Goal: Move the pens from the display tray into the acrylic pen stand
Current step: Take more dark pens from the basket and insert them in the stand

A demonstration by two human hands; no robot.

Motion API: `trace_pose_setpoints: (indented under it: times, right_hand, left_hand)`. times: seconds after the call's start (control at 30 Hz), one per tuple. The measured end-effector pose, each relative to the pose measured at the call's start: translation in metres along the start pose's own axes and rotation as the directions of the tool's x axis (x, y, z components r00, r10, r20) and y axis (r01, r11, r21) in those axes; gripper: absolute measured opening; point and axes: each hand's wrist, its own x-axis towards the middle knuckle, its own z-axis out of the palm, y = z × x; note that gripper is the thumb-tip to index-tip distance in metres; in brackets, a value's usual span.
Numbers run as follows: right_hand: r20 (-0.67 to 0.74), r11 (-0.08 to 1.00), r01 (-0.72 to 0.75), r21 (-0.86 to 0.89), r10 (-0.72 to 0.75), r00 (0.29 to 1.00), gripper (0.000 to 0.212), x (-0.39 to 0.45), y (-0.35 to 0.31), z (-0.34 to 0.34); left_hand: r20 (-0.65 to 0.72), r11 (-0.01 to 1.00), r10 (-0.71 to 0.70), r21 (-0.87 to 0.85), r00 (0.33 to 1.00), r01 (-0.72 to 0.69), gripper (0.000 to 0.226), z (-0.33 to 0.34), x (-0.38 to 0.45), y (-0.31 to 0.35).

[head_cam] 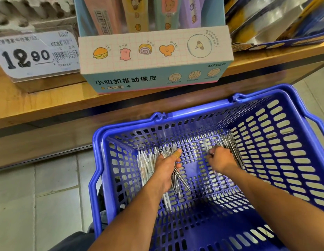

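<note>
Both my hands reach down into a blue plastic shopping basket (pixel 284 134). My left hand (pixel 167 166) grips a bundle of several clear pens (pixel 177 183) whose tips point toward me. More clear pens (pixel 146 165) lie on the basket floor just left of that hand. My right hand (pixel 220 160) has its fingers curled on another bunch of pens (pixel 232 144) lying against the basket's far right corner. No acrylic pen stand or display tray shows in this view.
A wooden shelf (pixel 49 105) runs across above the basket. On it stand a pastel eraser display box (pixel 154 58), a price tag holder reading 12.90 (pixel 34 55) and a dark blue box (pixel 277 33) at the right. Grey floor tiles (pixel 39 205) lie to the left.
</note>
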Motion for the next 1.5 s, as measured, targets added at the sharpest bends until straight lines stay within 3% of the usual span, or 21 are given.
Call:
trace_pose_setpoints:
  times: [0.13, 0.23, 0.3, 0.47, 0.6, 0.67, 0.77, 0.87, 1.03, 1.13, 1.37, 1.5]
  right_hand:
    - [0.222, 0.885, 0.108, 0.453, -0.230, 0.948, 0.004, -0.020, -0.023, -0.004]
    - [0.243, 0.788, 0.151, 0.597, -0.357, 0.902, 0.012, -0.037, -0.040, -0.005]
    - [0.235, 0.742, 0.175, 0.647, -0.413, 0.880, 0.013, -0.045, -0.050, -0.001]
    - [0.171, 0.737, 0.242, 0.631, -0.437, 0.883, 0.015, -0.055, -0.062, 0.013]
    - [0.227, 0.731, 0.202, 0.652, -0.443, 0.867, 0.009, -0.054, -0.059, 0.009]
    - [0.208, 0.768, 0.166, 0.618, -0.364, 0.908, 0.008, -0.046, -0.050, 0.002]
    - [-0.011, 0.916, 0.097, 0.390, -0.101, 0.995, 0.005, -0.026, -0.025, -0.008]
    - [-0.203, 0.997, -0.033, 0.073, 0.047, 0.978, 0.018, -0.016, 0.006, -0.015]
    - [-0.201, 0.954, -0.159, -0.256, 0.108, 0.974, 0.023, -0.013, 0.029, -0.008]
    - [-0.169, 0.930, -0.152, -0.334, 0.100, 0.981, 0.022, -0.010, 0.031, -0.004]
    - [-0.022, 0.970, -0.106, -0.218, 0.104, 0.994, 0.017, -0.013, 0.027, -0.005]
    - [0.149, 0.978, 0.023, 0.205, -0.055, 0.987, 0.008, -0.020, 0.008, -0.011]
  left_hand:
    - [0.001, 1.000, 0.022, 0.010, 1.000, -0.022, 0.095, 0.000, 0.000, 0.001]
    - [-0.008, 0.999, 0.046, 0.027, 0.999, -0.046, 0.101, 0.003, -0.007, 0.006]
    - [0.010, 0.998, 0.055, 0.021, 0.998, -0.055, 0.117, 0.004, -0.011, 0.008]
    - [0.022, 0.997, 0.082, -0.001, 0.996, -0.082, 0.133, 0.003, -0.011, 0.002]
    - [-0.024, 0.998, 0.066, 0.010, 0.998, -0.066, 0.115, 0.001, -0.008, 0.004]
    - [-0.050, 0.999, 0.039, -0.003, 0.998, -0.039, 0.101, 0.001, -0.007, 0.005]
    - [-0.059, 1.000, -0.006, -0.004, 0.998, 0.006, 0.081, -0.002, -0.007, 0.007]
    - [-0.071, 0.999, -0.019, 0.028, 0.997, 0.021, 0.075, -0.003, -0.007, 0.006]
    - [-0.072, 0.999, -0.019, 0.024, 0.997, 0.021, 0.074, -0.003, -0.005, 0.004]
    - [-0.071, 1.000, -0.014, 0.025, 0.997, 0.016, 0.070, -0.003, -0.004, 0.003]
    - [-0.061, 1.000, -0.001, 0.002, 0.998, 0.001, 0.080, -0.003, -0.005, 0.004]
    - [-0.055, 1.000, -0.001, 0.022, 0.998, 0.002, 0.080, -0.004, -0.006, 0.004]
